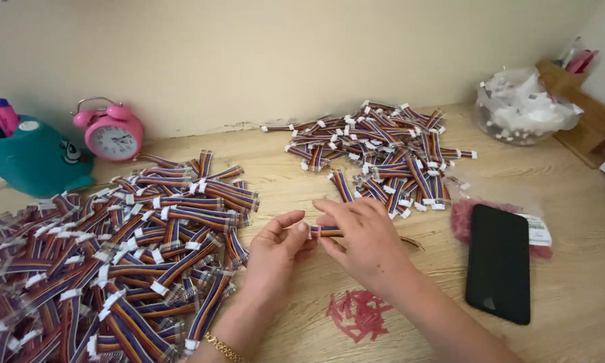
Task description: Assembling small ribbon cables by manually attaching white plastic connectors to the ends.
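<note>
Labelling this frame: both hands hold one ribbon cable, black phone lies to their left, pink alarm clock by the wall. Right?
Not quite. In the head view the black phone lies to the right of the hands, not left. Both the left hand and right hand hold the ribbon cable; the pink alarm clock is by the wall.

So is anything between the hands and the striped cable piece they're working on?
No. Both the left hand and right hand already grip the striped cable piece directly, above bare table. The cable piles lie off to the sides.
</note>
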